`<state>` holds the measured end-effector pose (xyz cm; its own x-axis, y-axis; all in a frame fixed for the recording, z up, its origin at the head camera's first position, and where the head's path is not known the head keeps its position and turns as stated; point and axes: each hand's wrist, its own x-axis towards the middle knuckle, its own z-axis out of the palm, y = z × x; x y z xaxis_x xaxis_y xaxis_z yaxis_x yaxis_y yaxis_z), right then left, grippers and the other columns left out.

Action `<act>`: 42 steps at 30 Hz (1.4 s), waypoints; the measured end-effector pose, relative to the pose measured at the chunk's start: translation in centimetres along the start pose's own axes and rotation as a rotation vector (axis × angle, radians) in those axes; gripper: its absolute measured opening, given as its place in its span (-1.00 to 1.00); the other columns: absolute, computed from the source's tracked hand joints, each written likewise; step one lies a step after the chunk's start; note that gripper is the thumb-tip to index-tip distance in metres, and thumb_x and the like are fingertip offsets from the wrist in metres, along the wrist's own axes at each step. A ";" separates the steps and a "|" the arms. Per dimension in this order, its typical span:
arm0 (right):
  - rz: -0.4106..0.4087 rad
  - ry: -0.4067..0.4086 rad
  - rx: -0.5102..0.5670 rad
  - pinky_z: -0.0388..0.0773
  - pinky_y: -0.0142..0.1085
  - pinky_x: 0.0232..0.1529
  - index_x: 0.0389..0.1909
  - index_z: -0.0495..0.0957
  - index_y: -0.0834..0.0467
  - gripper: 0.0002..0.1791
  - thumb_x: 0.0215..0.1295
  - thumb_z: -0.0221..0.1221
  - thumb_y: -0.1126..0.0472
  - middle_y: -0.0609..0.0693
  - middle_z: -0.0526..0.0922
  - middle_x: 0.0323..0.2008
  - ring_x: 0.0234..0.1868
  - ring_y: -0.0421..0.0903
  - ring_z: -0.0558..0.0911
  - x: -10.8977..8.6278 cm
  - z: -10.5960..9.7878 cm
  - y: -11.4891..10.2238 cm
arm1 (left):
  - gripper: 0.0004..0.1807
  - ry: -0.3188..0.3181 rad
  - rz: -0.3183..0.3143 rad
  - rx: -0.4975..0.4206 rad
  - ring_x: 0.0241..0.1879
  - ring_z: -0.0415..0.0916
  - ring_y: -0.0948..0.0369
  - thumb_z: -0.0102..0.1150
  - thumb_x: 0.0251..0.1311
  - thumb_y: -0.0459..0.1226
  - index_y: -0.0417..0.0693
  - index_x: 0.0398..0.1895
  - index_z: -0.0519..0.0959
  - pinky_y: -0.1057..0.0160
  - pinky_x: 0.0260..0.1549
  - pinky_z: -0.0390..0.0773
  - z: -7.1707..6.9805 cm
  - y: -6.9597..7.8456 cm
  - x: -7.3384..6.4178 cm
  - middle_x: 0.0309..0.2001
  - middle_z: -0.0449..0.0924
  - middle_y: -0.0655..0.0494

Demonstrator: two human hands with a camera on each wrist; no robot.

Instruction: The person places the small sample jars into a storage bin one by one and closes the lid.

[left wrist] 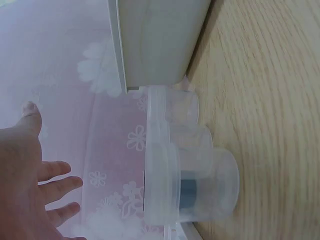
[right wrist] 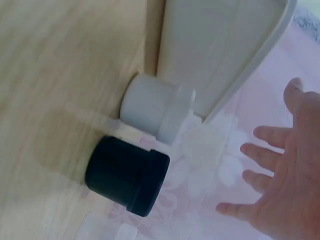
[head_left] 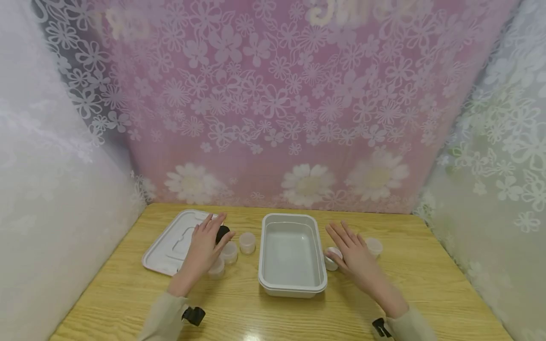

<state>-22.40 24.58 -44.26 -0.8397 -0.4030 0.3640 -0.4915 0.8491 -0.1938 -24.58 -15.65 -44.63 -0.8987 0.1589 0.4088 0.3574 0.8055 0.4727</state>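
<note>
My left hand (head_left: 204,248) is held with fingers spread above several small lidded jars, gripping nothing. Three clear jars (left wrist: 207,185) show below it in the left wrist view, and a black round-topped jar (head_left: 222,234) peeks out beside its thumb in the head view. On the other side, my right hand (head_left: 358,265) also has its fingers extended, holding nothing. Around it stand a white jar (right wrist: 155,107), a black jar (right wrist: 125,175) and a clear jar (head_left: 374,246); the hand hides the black one in the head view.
A pale rectangular plastic tub (head_left: 294,288) stands between the hands, its top uncovered. Its flat white lid (head_left: 159,253) lies on the wooden table (head_left: 239,312) at the left. Flower-patterned curtains (head_left: 273,94) hang behind and at both sides.
</note>
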 end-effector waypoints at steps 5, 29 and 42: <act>-0.084 -0.001 -0.045 0.15 0.38 0.38 0.57 0.19 0.14 -0.24 0.50 0.09 -0.12 0.08 0.20 0.55 0.57 0.19 0.10 -0.6 0.6 -1.2 | -0.34 0.027 0.001 -0.058 0.52 0.08 -0.18 0.05 0.51 0.00 -0.15 0.51 0.30 -0.37 0.41 0.06 -0.8 -0.9 -0.6 0.46 0.33 -0.15; -0.147 -0.051 -0.088 0.17 0.34 0.40 0.56 0.18 0.17 -0.26 0.51 0.12 -0.06 0.08 0.25 0.53 0.49 0.05 0.31 -1.7 1.8 -2.6 | -0.65 0.026 -0.128 -0.342 0.09 0.62 -0.08 0.31 0.35 -0.25 -0.16 0.14 0.62 -0.02 -0.03 0.69 -2.4 -4.5 -4.0 0.11 0.66 -0.11; -0.196 -0.006 -0.118 0.23 0.33 0.36 0.52 0.25 0.22 -0.28 0.46 0.19 0.01 0.10 0.31 0.49 0.45 0.06 0.38 -1.8 1.9 -2.7 | -0.39 -0.163 -0.250 -0.461 0.09 0.61 -0.10 0.59 0.01 -0.26 -0.22 0.14 0.57 0.14 -0.05 0.71 -0.6 -4.9 -5.0 0.07 0.64 -0.12</act>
<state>-20.01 22.37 -46.09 -0.7322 -0.5662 0.3786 -0.6154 0.7881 -0.0116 -21.72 -20.74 -48.56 -0.9851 0.1112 0.1313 0.1697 0.5019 0.8481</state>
